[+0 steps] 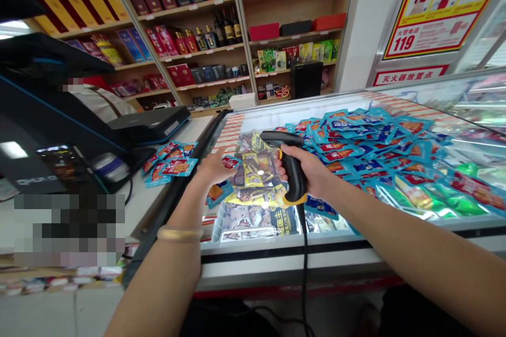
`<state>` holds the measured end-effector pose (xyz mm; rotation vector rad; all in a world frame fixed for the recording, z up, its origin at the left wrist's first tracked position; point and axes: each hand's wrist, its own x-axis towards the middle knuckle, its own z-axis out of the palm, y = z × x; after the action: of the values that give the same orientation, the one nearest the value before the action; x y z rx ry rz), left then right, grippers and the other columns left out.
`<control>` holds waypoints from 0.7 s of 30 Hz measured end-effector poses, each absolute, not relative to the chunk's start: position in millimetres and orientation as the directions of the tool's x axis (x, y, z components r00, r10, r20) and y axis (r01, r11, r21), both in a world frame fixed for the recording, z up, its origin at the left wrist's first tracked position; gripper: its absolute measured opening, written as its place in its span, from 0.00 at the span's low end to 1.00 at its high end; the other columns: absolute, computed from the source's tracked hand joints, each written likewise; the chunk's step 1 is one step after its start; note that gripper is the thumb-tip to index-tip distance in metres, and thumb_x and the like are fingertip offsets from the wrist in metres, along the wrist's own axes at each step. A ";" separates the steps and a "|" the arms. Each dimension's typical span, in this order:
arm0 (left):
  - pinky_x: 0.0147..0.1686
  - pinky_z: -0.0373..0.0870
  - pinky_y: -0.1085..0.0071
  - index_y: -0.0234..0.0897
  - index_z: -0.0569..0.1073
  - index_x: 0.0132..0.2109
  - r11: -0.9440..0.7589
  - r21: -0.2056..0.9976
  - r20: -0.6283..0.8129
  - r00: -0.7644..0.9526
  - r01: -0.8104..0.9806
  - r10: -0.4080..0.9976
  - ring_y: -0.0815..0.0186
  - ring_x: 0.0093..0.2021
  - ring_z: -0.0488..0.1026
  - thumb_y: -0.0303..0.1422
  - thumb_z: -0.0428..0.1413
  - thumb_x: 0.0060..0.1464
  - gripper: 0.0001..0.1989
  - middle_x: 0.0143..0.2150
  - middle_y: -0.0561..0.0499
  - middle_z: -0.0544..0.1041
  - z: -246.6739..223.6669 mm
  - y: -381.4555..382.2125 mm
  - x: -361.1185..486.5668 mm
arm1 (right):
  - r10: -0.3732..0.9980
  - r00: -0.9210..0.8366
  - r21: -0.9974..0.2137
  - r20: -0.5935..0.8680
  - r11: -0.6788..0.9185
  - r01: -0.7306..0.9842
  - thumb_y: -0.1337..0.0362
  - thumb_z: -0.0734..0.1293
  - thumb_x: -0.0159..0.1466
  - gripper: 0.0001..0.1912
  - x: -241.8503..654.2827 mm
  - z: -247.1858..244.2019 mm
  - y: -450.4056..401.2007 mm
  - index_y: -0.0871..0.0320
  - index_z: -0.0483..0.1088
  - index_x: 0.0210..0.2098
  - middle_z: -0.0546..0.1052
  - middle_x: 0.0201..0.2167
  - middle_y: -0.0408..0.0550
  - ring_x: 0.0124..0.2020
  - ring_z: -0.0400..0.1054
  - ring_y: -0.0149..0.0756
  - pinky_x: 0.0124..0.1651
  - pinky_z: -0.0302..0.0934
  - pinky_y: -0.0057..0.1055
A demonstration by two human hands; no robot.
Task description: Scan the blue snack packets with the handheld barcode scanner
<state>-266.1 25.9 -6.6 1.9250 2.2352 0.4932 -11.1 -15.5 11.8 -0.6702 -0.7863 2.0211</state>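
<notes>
Scanning, as I judge it: present the small packet [230, 162] flat, with its printed code turned to the scanner [295, 176]. I cannot tell from here which face carries the code. Do not let my fingertips cover the print; smooth any crease, since shiny foil may throw glare. Aim the scanner head squarely at the packet and hold both steady until the code reads. Allow slack in the cable [304, 253].

Position: my left fingers [215, 160] appear closed on the small packet, which projects from their right side above the glass-topped freezer [253, 268]. My right fingers [291, 151] are wrapped around the scanner handle; its head lies above and to the right of the packet, apart from it. The loose pile [356, 142] of similar packets lies beyond my right fingers on the glass. A smaller group [174, 166] rests on the desk [136, 210], left of my left fingers.
</notes>
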 end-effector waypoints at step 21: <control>0.45 0.77 0.57 0.36 0.73 0.44 0.131 0.947 -0.113 0.078 -0.294 0.991 0.56 0.45 0.78 0.45 0.53 0.57 0.17 0.41 0.43 0.80 10.1 5.9 -209.6 | 0.816 -0.524 -0.728 -0.246 -0.512 -0.455 0.61 0.65 0.63 0.11 -7.7 10.7 -29.8 0.60 0.67 0.27 0.67 0.22 0.42 0.19 0.57 0.25 0.21 0.57 0.23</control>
<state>-209.6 5.9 10.1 0.9262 0.9988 1.2043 -7.7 -29.8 10.7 -0.7515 -0.7759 2.0800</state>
